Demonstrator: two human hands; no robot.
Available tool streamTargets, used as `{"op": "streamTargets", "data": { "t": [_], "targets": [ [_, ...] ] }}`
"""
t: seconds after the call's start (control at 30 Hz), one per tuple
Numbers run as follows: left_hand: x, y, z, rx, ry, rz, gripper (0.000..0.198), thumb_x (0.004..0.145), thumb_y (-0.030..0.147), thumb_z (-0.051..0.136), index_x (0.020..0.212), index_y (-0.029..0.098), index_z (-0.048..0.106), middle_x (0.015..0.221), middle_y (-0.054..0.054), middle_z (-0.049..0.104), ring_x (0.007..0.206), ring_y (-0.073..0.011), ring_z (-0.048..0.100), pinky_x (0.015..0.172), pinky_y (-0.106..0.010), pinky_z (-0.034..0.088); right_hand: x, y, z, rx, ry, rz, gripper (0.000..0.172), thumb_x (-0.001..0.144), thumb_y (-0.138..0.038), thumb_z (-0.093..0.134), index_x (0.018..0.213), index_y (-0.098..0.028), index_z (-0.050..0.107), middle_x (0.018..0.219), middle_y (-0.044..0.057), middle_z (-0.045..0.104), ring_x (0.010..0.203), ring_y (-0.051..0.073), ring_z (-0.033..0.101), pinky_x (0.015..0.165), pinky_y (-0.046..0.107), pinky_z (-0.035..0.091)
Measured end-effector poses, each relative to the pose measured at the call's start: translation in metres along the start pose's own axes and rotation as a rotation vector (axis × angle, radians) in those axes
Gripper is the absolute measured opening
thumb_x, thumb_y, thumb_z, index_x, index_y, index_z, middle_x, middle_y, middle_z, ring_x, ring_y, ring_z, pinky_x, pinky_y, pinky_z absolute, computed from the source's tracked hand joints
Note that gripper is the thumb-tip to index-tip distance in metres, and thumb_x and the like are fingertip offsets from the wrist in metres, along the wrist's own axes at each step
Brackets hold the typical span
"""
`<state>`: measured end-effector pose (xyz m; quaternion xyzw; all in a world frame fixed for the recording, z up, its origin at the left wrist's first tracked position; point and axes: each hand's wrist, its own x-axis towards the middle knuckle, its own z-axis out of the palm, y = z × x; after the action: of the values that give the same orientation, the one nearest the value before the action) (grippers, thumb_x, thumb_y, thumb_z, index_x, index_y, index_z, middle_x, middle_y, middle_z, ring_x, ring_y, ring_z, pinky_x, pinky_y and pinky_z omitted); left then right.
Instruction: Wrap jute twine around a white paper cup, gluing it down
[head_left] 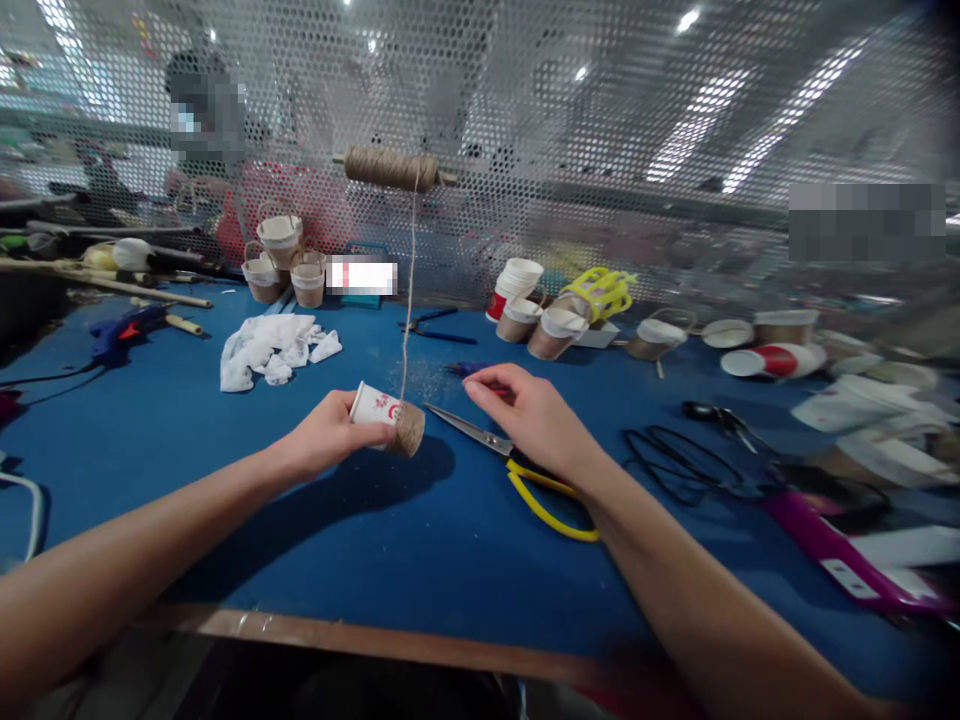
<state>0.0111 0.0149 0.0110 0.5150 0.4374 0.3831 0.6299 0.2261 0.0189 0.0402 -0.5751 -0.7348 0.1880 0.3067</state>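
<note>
My left hand (330, 432) is closed around a white paper cup (372, 404) with a red print, held tilted above the table. Brown twine (408, 430) is wound around one end of the cup. From there a strand (411, 270) rises to a twine spool (390, 168) on a stick at the mesh. My right hand (525, 410) is closed, thumb and forefinger together; whether anything is between them is hidden. Beneath it lie scissors (540, 495) with yellow handles, blades pointing at the cup. A small blue tool (463, 369) shows just behind its fingertips, partly covered.
A white crumpled cloth (274, 348), dark pliers (442, 325) and a blue glue gun (124, 332) lie on the blue table (315, 540). Twine-wrapped cups (555, 332) stand along the back. To the right are a black cable (675, 460) and a purple power strip (832, 550).
</note>
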Motion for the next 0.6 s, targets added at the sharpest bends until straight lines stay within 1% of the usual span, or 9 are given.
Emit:
{"op": "streamTargets", "data": {
  "t": [0.03, 0.1, 0.13, 0.17, 0.2, 0.27, 0.37, 0.5, 0.6],
  "targets": [
    [0.0, 0.001, 0.001, -0.005, -0.005, -0.001, 0.019, 0.051, 0.014, 0.068, 0.069, 0.011, 0.065, 0.064, -0.002, 0.066, 0.06, -0.0119, 0.056, 0.065, -0.024, 0.043, -0.002, -0.004, 0.005, 0.044, -0.067, -0.001, 0.023, 0.08, -0.034, 0.052, 0.091, -0.016, 0.06, 0.091, 0.009, 0.065, 0.079, 0.019, 0.061, 0.074, 0.036, 0.049],
    [-0.001, 0.001, 0.004, -0.005, -0.021, 0.008, 0.02, 0.051, 0.014, 0.067, 0.07, 0.011, 0.065, 0.064, -0.001, 0.066, 0.06, -0.012, 0.056, 0.066, -0.024, 0.043, -0.006, -0.01, 0.016, 0.187, -0.22, 0.001, 0.033, 0.079, -0.035, 0.053, 0.105, -0.014, 0.055, 0.101, 0.012, 0.063, 0.081, 0.017, 0.062, 0.074, 0.034, 0.05],
    [-0.002, 0.001, 0.005, 0.002, -0.033, 0.017, 0.02, 0.051, 0.015, 0.067, 0.07, 0.011, 0.065, 0.064, -0.001, 0.065, 0.06, -0.0118, 0.055, 0.065, -0.024, 0.042, -0.007, -0.012, 0.021, 0.264, -0.278, 0.001, 0.038, 0.079, -0.035, 0.053, 0.11, -0.013, 0.051, 0.107, 0.013, 0.061, 0.084, 0.017, 0.062, 0.075, 0.034, 0.05],
    [-0.003, 0.0, 0.006, 0.014, -0.048, 0.026, 0.019, 0.051, 0.015, 0.067, 0.069, 0.011, 0.065, 0.063, -0.001, 0.064, 0.059, -0.0114, 0.054, 0.064, -0.024, 0.042, -0.008, -0.014, 0.025, 0.326, -0.308, 0.002, 0.041, 0.079, -0.036, 0.054, 0.113, -0.012, 0.048, 0.111, 0.015, 0.058, 0.087, 0.018, 0.061, 0.077, 0.035, 0.049],
    [-0.004, -0.001, 0.008, 0.028, -0.061, 0.035, 0.018, 0.051, 0.016, 0.066, 0.068, 0.011, 0.064, 0.062, 0.0, 0.063, 0.057, -0.0109, 0.053, 0.062, -0.023, 0.041, -0.008, -0.015, 0.029, 0.366, -0.313, 0.003, 0.041, 0.08, -0.036, 0.054, 0.112, -0.012, 0.048, 0.112, 0.016, 0.058, 0.09, 0.018, 0.06, 0.079, 0.035, 0.048],
    [-0.006, -0.004, 0.011, 0.052, -0.08, 0.041, 0.016, 0.052, 0.018, 0.067, 0.066, 0.011, 0.063, 0.06, 0.001, 0.061, 0.054, -0.0097, 0.05, 0.058, -0.022, 0.039, -0.006, -0.016, 0.034, 0.395, -0.28, 0.012, 0.032, 0.08, -0.035, 0.053, 0.104, -0.013, 0.053, 0.104, 0.013, 0.061, 0.091, 0.019, 0.059, 0.081, 0.036, 0.047],
    [-0.008, -0.005, 0.016, 0.066, -0.1, 0.035, 0.014, 0.052, 0.019, 0.066, 0.063, 0.012, 0.061, 0.057, 0.002, 0.057, 0.052, -0.0084, 0.046, 0.053, -0.021, 0.036, -0.002, -0.017, 0.038, 0.496, -0.279, 0.041, 0.021, 0.079, -0.033, 0.054, 0.09, -0.015, 0.058, 0.09, 0.007, 0.064, 0.083, 0.016, 0.059, 0.077, 0.034, 0.047],
    [-0.01, -0.007, 0.017, 0.106, -0.159, 0.039, 0.013, 0.055, 0.02, 0.063, 0.063, 0.012, 0.057, 0.054, 0.003, 0.05, 0.048, -0.0064, 0.039, 0.048, -0.019, 0.032, 0.001, -0.021, 0.042, 0.597, -0.309, 0.046, 0.013, 0.073, -0.027, 0.06, 0.079, -0.017, 0.058, 0.081, 0.002, 0.061, 0.075, 0.013, 0.056, 0.072, 0.03, 0.046],
    [-0.016, -0.01, 0.014, 0.194, -0.229, 0.038, 0.013, 0.061, 0.023, 0.06, 0.064, 0.012, 0.054, 0.052, 0.005, 0.043, 0.046, -0.0056, 0.033, 0.044, -0.019, 0.027, -0.002, -0.023, 0.045, 0.656, -0.342, 0.058, 0.011, 0.071, -0.025, 0.062, 0.077, -0.017, 0.056, 0.08, 0.001, 0.059, 0.073, 0.012, 0.054, 0.07, 0.028, 0.045]
  ]
}}
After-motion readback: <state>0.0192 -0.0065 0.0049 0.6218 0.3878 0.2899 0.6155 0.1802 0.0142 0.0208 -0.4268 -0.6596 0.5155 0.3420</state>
